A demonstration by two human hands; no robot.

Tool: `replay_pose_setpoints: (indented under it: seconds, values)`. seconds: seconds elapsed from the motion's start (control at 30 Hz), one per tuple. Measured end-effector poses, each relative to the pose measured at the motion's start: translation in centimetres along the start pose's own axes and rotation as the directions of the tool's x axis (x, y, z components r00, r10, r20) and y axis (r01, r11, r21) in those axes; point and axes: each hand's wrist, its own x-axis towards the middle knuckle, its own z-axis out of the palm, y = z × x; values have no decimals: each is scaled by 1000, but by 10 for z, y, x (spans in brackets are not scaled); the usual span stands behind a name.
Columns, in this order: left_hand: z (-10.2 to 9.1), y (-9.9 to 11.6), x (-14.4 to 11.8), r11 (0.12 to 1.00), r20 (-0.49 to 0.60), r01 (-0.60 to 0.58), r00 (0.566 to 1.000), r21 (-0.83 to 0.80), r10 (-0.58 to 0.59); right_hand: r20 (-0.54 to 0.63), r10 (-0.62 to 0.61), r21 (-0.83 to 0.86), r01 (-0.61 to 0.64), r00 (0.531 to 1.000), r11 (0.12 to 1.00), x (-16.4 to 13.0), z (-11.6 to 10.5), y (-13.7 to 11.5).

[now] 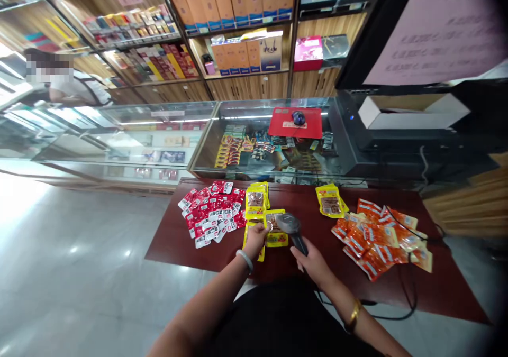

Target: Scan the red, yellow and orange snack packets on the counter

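from my remote seat i see red packets [216,211] crowding right up against a group of yellow packets [255,198] on the counter [301,195], so a careless sweep there could, i judge, mix the two heaps. the left hand [257,239] has its fingers at the left edge of one yellow packet [277,236]; i can't tell whether they pinch it or only press it down. slick film might let that packet slide, and fingers could cover its print. the right hand [313,264] is wrapped around the handle of a scanner [289,223], whose head overlaps the packet in my view; a bump could knock it askew. farther right, a black cord [415,296] loops by the orange packets [381,238], and a tug on it might drag some along. as for place, the packet lies just beyond and right of the left hand, touching its fingers, and ahead and left of the right hand, apart from it.
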Motion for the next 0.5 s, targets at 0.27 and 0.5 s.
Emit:
replay_pose_setpoints:
  seconds: [0.27,0.5]
  values:
    - [-78,-40,-11,995,-126,67,990,74,-57,158,73,-52,-66,985,997,-1,47,10]
    - [-87,-40,-8,976,-237,76,971,204,-26,148,64,-44,-58,987,997,0,48,10]
